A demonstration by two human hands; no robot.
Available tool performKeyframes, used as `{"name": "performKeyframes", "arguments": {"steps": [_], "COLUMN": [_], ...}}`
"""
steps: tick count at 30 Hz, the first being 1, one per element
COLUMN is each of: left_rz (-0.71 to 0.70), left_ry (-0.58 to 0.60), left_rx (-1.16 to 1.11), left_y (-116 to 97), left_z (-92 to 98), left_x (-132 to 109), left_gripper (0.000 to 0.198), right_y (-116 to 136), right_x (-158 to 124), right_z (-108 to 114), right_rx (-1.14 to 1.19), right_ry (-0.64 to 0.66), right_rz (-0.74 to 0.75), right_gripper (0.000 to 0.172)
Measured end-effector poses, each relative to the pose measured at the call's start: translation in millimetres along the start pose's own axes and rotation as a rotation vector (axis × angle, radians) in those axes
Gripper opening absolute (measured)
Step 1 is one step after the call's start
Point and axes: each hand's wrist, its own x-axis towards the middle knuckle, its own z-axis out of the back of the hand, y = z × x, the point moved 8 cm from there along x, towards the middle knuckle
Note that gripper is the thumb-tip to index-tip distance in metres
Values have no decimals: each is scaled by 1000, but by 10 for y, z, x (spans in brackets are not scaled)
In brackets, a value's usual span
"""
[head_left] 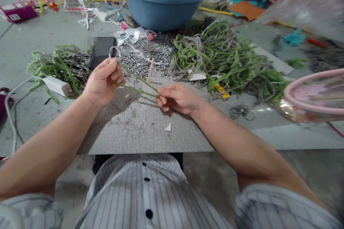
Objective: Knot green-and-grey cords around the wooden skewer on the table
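Note:
Between my hands a thin green cord (pixel 138 92) is stretched in two strands above the mat. My left hand (pixel 103 78) pinches one end of it, together with a metal ring (pixel 114 52) that sticks up past the fingertips. The other end is gripped by the closed fingers of my right hand (pixel 177 97). Behind my hands lie many small shiny metal rings (pixel 137 61) in a loose spread. A short wooden stick (pixel 151 70) stands among them. To the right is a heap of green and grey cords (pixel 215 53); a smaller cord bundle (pixel 61 66) lies left.
A large blue basin (pixel 161 10) stands at the back. A white charger block (pixel 57 86) with a cable and a dark phone-like slab (pixel 103 52) lie left. At right are a pink-rimmed basket (pixel 317 93) and a plastic bag (pixel 306 3). A white scrap (pixel 168 127) lies near the front edge.

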Motion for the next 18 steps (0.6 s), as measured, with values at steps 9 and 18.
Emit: {"name": "performKeyframes", "arguments": {"steps": [9,18], "left_rz": [-4,70], "left_ry": [-17,87], "left_rx": [-72,-119], "left_y": [64,-25], "left_z": [34,-118], "left_x": [7,-61], "left_gripper": [33,22], "right_y": [-45,3], "right_x": [-18,-25], "right_z": [7,-108], "right_rx": [-231,-450], "right_ry": [-57,19], "right_rz": [-32,45], "right_gripper": [58,59]}}
